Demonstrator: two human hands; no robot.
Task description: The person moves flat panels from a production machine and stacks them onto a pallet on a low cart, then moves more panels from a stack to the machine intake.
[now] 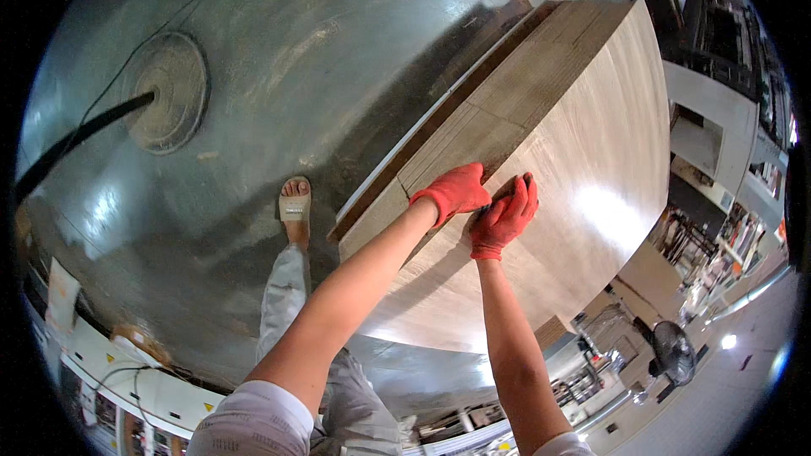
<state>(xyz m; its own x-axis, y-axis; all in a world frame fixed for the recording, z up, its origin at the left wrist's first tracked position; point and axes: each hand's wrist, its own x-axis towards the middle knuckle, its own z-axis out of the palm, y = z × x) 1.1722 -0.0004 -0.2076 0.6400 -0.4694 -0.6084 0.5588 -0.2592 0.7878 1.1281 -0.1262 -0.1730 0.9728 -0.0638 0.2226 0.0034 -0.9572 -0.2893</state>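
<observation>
Both gloved hands, left hand [454, 190] and right hand [504, 217], press the board stack [583, 160] beside a sandalled foot [295, 203].

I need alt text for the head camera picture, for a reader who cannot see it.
Two hands in red gloves, the left hand and the right hand, rest side by side at the edge of a large pale wood-grain panel atop a stack of boards. Below lie a shiny grey floor and the person's sandalled foot.
</observation>
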